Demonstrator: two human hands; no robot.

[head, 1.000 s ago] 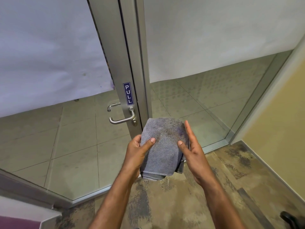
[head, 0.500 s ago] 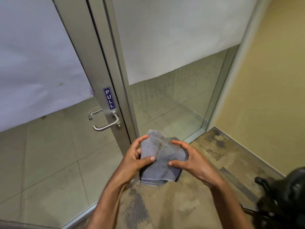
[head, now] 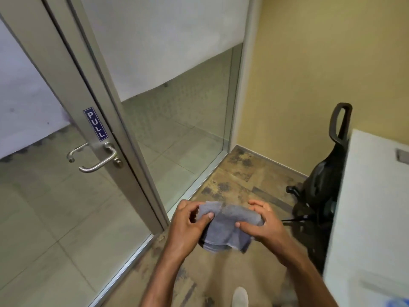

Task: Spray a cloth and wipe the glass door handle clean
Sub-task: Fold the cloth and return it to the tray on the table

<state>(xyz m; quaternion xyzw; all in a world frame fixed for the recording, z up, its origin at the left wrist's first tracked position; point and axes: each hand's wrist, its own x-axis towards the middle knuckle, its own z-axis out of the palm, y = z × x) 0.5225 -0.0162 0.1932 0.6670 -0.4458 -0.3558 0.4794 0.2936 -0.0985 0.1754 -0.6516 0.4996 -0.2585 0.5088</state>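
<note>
Our view has swung right since a moment ago, shifting the handle [head: 97, 158] to the left of the frame. Low centre, our left hand [head: 186, 227] and right hand [head: 261, 224] pinch the folded grey cloth [head: 228, 229]. Beyond, at left, hangs the glass door [head: 55, 207]; a black chair [head: 321, 185] stands at right.

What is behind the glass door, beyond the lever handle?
Through the glass door, behind the near lever handle, a second handle and pale floor tiles show. Higher up, white covering hides whatever lies beyond.
</note>
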